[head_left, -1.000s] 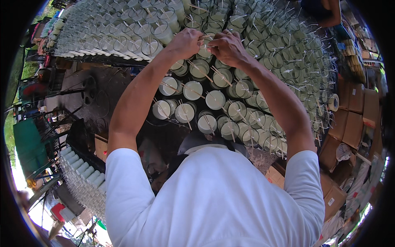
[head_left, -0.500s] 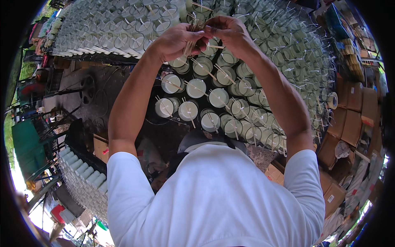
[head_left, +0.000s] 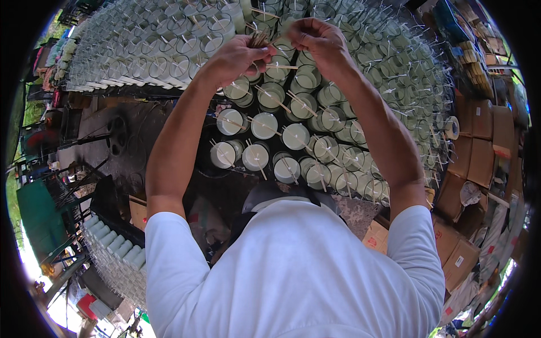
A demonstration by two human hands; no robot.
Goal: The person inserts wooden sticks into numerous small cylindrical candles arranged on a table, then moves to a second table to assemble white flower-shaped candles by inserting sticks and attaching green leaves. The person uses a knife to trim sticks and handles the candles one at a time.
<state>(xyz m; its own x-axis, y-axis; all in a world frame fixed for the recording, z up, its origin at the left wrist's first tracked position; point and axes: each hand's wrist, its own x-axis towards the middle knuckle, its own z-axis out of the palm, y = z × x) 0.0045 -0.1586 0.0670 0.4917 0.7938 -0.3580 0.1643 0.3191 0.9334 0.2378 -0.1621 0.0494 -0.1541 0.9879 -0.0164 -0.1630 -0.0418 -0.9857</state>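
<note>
My left hand (head_left: 236, 61) is closed round a small bundle of thin wooden sticks (head_left: 258, 39), whose ends stick up past the fingers. To its right, my right hand (head_left: 322, 42) is pinched on what looks like one thin stick, smeared by motion at the fingertips. Both hands hover over rows of glass jars filled with pale wax, candles with wicks. Under them, one candle jar (head_left: 272, 97) has a pair of sticks laid across its rim. Nearer to me, another candle jar (head_left: 264, 127) and several more carry sticks in the same way.
Densely packed glass candle jars (head_left: 394, 73) spread to the right, and a further block of jars (head_left: 169, 62) stands at the far left. White cylinders (head_left: 115, 239) line up at the lower left. Cardboard boxes (head_left: 479, 146) are stacked along the right side, near a tape roll (head_left: 452, 128).
My right hand has drawn away from the left hand, to the right and slightly up, opening a gap between them. The left hand still grips the bundle.
</note>
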